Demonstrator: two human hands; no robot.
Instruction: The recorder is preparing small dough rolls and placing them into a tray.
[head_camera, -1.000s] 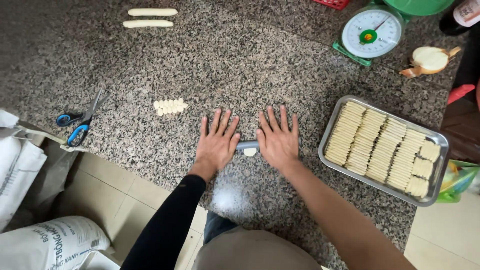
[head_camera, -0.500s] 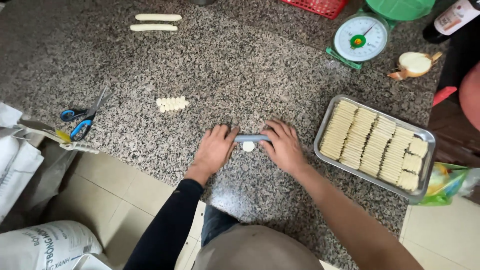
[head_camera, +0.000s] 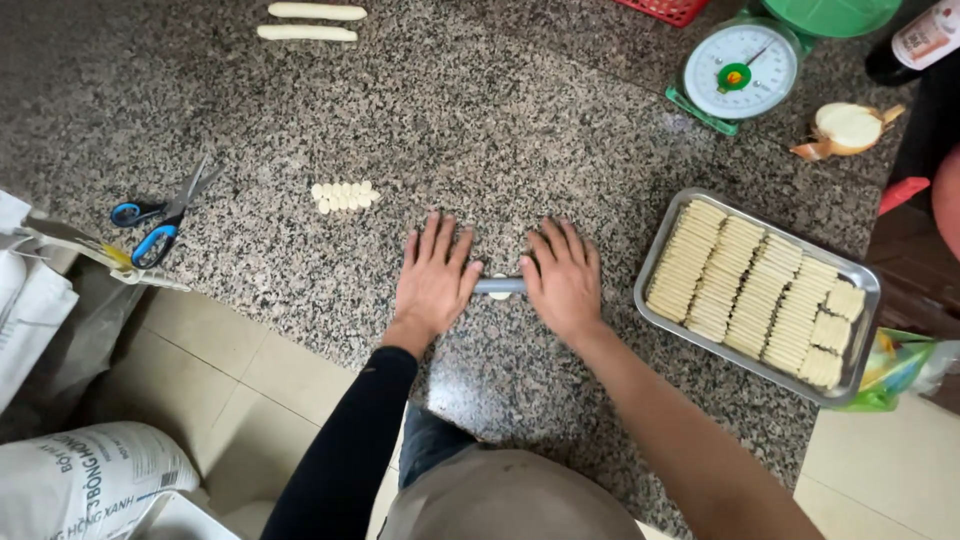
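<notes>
On the granite counter (head_camera: 560, 130), near its front edge, my left hand (head_camera: 432, 282) and right hand (head_camera: 562, 282) lie flat, fingers extended and spread, palms pressing the ends of a grey roller (head_camera: 499, 286). Neither hand grips it. A small dough piece (head_camera: 499, 294) sits under the roller, between both hands.

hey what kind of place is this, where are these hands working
Likely a small food-making workshop or kitchen. Both hands press a grey rolling pin on a granite counter, with a metal tray of flat dough pieces, a kitchen scale and dough logs around.
</notes>
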